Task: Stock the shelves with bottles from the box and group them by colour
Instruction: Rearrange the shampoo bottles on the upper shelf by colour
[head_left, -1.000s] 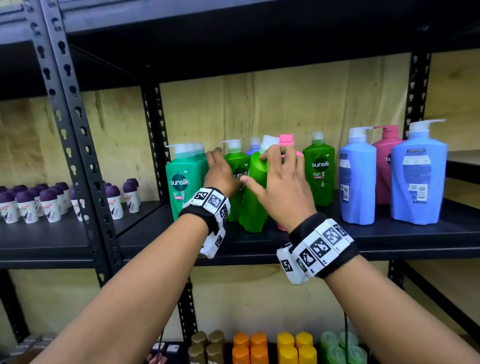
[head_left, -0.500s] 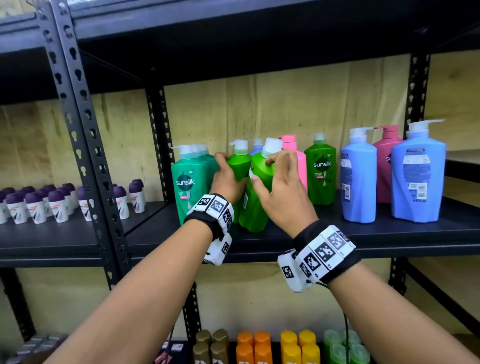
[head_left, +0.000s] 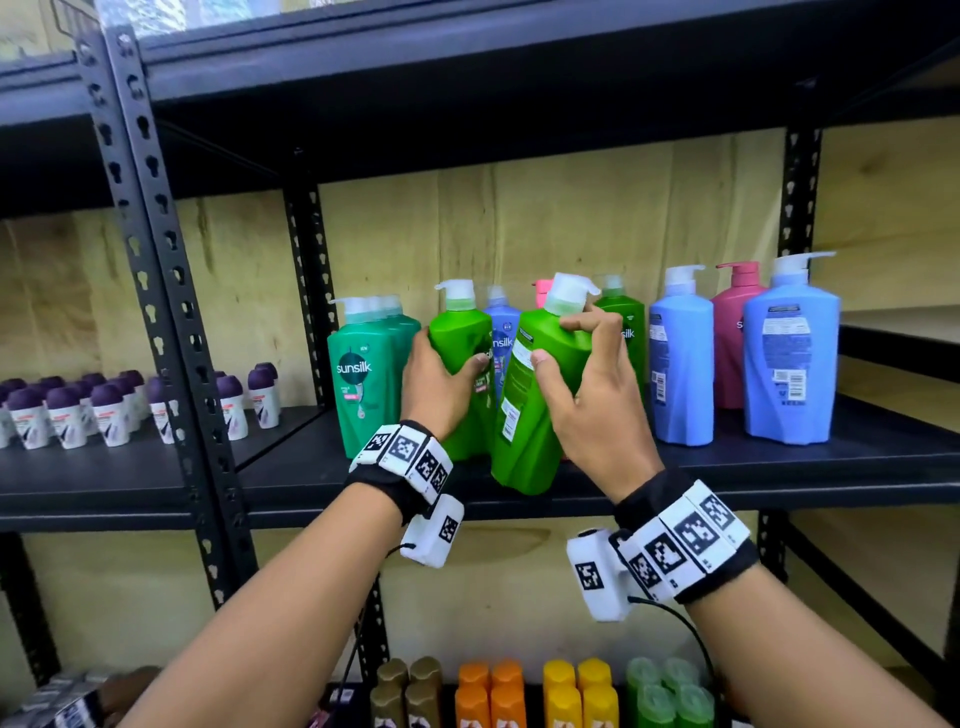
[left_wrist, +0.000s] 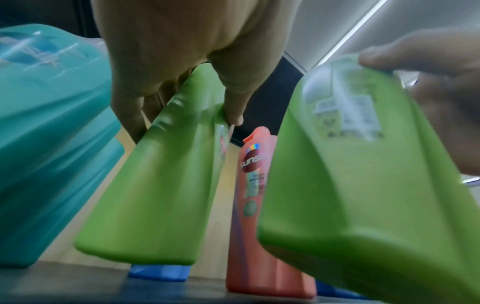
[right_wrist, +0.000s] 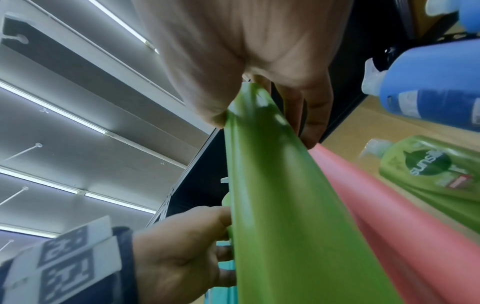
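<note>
Two bright green pump bottles stand at the front of the middle shelf (head_left: 779, 467). My left hand (head_left: 441, 374) grips the left green bottle (head_left: 460, 338), which is upright (left_wrist: 155, 185). My right hand (head_left: 587, 384) grips the right green bottle (head_left: 535, 405) near its shoulder; it tilts to the right with its back label facing me (left_wrist: 350, 185) (right_wrist: 272, 205). Behind them stand a blue bottle (head_left: 504, 332) and a pink bottle (left_wrist: 254, 205), mostly hidden. Teal-green bottles (head_left: 363, 374) stand just left of my left hand.
A darker green bottle (head_left: 626, 322), two large blue bottles (head_left: 680, 358) (head_left: 789, 353) and a pink one (head_left: 732, 332) fill the shelf to the right. Small purple-capped bottles (head_left: 104, 405) line the left bay. A black upright post (head_left: 171, 312) divides the bays. Coloured bottles (head_left: 519, 696) stand below.
Both hands have shifted right and nearer along the shelf front. The right green bottle now tilts to the right and stands apart from the left one, uncovering the blue bottle behind.
</note>
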